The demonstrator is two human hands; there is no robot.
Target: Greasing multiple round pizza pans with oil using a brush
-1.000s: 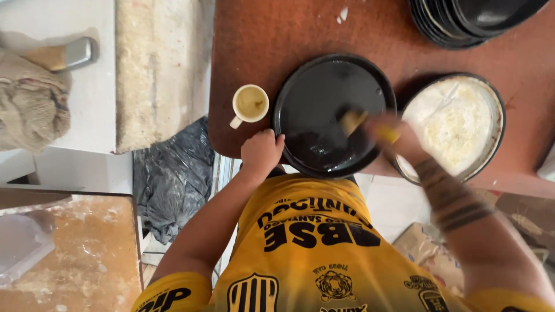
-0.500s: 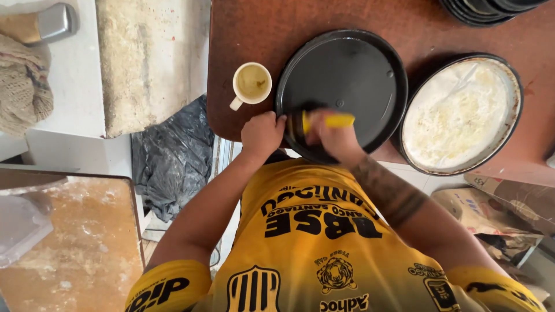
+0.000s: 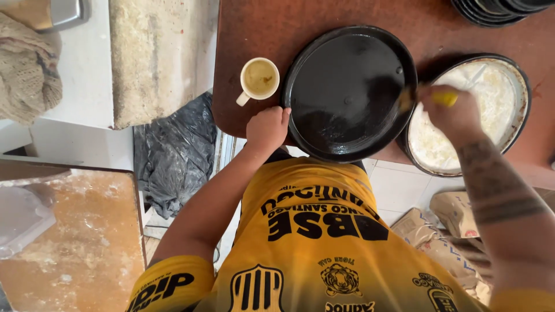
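- Head view: the brown table [image 3: 324, 17] fills the upper right, its near edge running under the pans, with pale floor tiles below it and open brown surface left above the mug and the pan.
- The round black pan [image 3: 347, 86] lies flat near that edge, its near rim hanging slightly past it, its dark inside glossy.
- Just right of it, rims touching or nearly so, sits a second round pan lined with pale dough [image 3: 491, 92].
- A stack of dark pans [image 3: 491, 8] stands at the far right corner, well apart from the hands.
- The left hand [image 3: 267, 128] is curled against the black pan's near-left rim, fingers pressed together over the edge.
- The right hand [image 3: 451, 112] is closed around a yellow-handled brush [image 3: 430, 97], fingers wrapped over the handle.
- The brush's long axis runs roughly left to right; its blurred head points left and meets the black pan's right rim, between the two pans.
- A white mug [image 3: 259, 78] with yellowish liquid stands just left of the black pan, beyond the left hand, handle toward the near-left.
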